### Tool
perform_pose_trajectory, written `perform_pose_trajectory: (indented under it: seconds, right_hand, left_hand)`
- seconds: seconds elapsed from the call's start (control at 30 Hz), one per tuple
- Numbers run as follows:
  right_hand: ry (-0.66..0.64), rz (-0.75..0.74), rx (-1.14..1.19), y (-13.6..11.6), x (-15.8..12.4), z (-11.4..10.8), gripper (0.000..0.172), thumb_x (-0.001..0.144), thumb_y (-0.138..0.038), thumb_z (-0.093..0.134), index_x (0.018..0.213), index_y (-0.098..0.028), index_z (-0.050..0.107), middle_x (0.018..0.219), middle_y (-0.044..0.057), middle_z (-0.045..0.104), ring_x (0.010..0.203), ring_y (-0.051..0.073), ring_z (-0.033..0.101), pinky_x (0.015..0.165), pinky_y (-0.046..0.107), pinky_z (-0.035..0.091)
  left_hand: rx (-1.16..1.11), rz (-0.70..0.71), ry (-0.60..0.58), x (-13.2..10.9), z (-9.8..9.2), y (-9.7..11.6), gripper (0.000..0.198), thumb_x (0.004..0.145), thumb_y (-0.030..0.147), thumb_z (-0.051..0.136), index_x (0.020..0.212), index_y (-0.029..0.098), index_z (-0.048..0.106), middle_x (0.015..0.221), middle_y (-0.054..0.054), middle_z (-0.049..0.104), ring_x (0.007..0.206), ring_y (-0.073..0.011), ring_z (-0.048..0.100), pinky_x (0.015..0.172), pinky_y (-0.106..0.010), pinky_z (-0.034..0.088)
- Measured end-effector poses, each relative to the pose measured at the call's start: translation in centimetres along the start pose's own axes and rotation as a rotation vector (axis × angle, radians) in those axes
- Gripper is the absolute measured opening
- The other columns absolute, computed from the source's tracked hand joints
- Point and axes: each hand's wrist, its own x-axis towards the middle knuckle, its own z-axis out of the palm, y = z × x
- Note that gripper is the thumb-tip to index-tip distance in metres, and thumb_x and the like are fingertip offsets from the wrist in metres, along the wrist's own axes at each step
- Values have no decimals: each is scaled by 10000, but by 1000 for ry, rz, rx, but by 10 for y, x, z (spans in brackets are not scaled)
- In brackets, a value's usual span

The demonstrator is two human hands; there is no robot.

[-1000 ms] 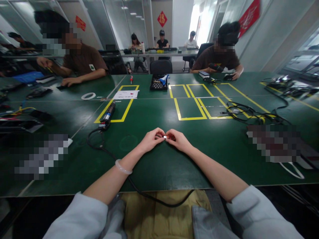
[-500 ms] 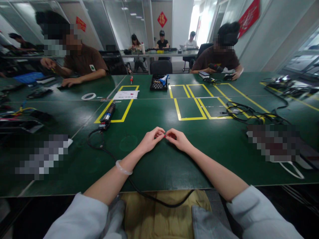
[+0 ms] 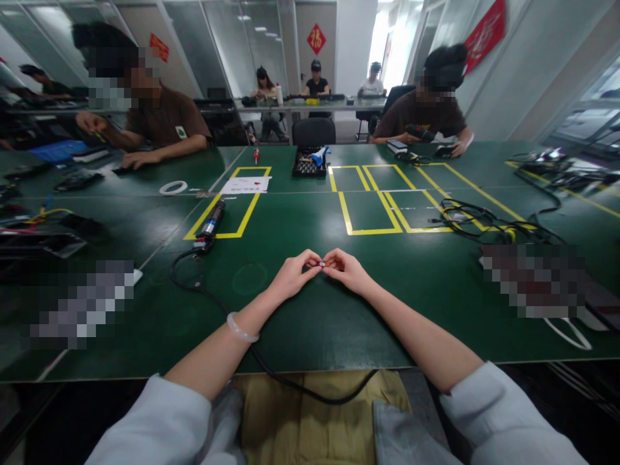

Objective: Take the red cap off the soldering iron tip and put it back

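My left hand (image 3: 296, 274) and my right hand (image 3: 345, 270) meet at the fingertips above the near part of the green table (image 3: 310, 329). Both are closed in a pinch on one small red and whitish piece (image 3: 322, 264); its shape is too small to tell. Left of my hands, a black cylindrical tool (image 3: 211, 223) with a blue band lies on the table. Its black cable (image 3: 213, 298) runs under my left forearm and hangs over the front edge.
Farther back are a black tray (image 3: 310, 169) with a blue and white item, a white paper (image 3: 246, 185), a tape roll (image 3: 173, 188) and a red screwdriver (image 3: 256, 155). Coiled cables (image 3: 465, 216) lie at right. Two people sit across the table.
The fingertips have shifted slightly, and more of the small piece shows between them, now with a whitish part. Both hands stay in nearly the same place.
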Motion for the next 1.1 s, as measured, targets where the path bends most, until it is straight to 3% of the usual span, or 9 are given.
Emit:
perform_pose_trajectory:
  seconds: [0.13, 0.23, 0.3, 0.43, 0.57, 0.67, 0.87, 1.0, 1.1]
  right_hand:
    - [17, 17, -31, -1, 0, -2, 242, 811, -374, 625, 927, -173, 555, 776, -1, 598, 631, 103, 533, 604, 235, 446]
    - [47, 30, -74, 0, 1, -4, 233, 797, -357, 638, 914, -166, 573, 702, -24, 555, 581, 94, 482, 567, 227, 399]
    - [38, 33, -93, 1, 1, -4, 230, 783, -339, 650, 913, -162, 581, 679, -31, 537, 568, 92, 465, 559, 227, 383]
    - [5, 31, -89, 2, 1, -3, 226, 775, -316, 646, 931, -165, 584, 672, -35, 529, 570, 94, 462, 569, 232, 385]
    - [13, 38, -83, 2, 2, -3, 235, 766, -309, 647, 940, -164, 583, 671, -37, 525, 578, 96, 466, 576, 234, 389]
    - [17, 45, -77, 2, 2, -3, 245, 762, -314, 654, 941, -165, 580, 672, -38, 532, 582, 97, 474, 582, 235, 394]
    - [9, 43, -85, -2, 1, -4, 225, 769, -313, 651, 921, -164, 579, 677, -35, 540, 592, 97, 484, 596, 237, 403]
    - [30, 51, -110, -4, 1, -4, 226, 763, -316, 656, 912, -165, 579, 674, -35, 536, 584, 99, 479, 582, 237, 397]
    - [34, 55, -110, -2, 2, -3, 220, 762, -318, 650, 904, -169, 576, 669, -34, 533, 579, 100, 472, 569, 236, 389]
  left_hand:
    - [80, -21, -40, 7, -21, -8, 333, 908, 455, 461, 1081, 200, 589, 998, -41, 678, 932, -182, 632, 867, -310, 473]
    - [267, -62, 40, 13, -62, -34, 436, 904, 484, 443, 1225, 201, 531, 1127, -67, 632, 1034, -199, 599, 936, -346, 452]
    - [525, -131, 114, 12, -97, -59, 516, 871, 498, 485, 1284, 189, 503, 1242, -104, 561, 1148, -243, 535, 1004, -400, 408]
    - [956, -492, 308, -4, -165, -106, 703, 791, 482, 600, 1358, 111, 416, 1415, -196, 394, 1276, -354, 385, 1021, -491, 357]
    - [984, -795, 221, -26, -205, -133, 790, 758, 523, 636, 1345, 54, 392, 1373, -216, 430, 1164, -346, 457, 921, -487, 412]
    - [914, -764, 163, -36, -219, -147, 801, 739, 610, 601, 1329, 94, 434, 1272, -154, 494, 1079, -309, 508, 885, -450, 404]
    - [885, -669, 153, -39, -234, -168, 1093, 515, 866, 486, 1238, 47, 531, 1025, -106, 551, 994, -294, 517, 837, -394, 374]
    - [928, -615, 144, -39, -228, -163, 956, 600, 757, 530, 1238, 46, 531, 1021, -107, 551, 985, -278, 532, 827, -370, 393]
    - [960, -639, 165, -36, -207, -146, 728, 688, 576, 578, 1224, 84, 539, 1093, -128, 543, 1014, -282, 547, 826, -367, 422]
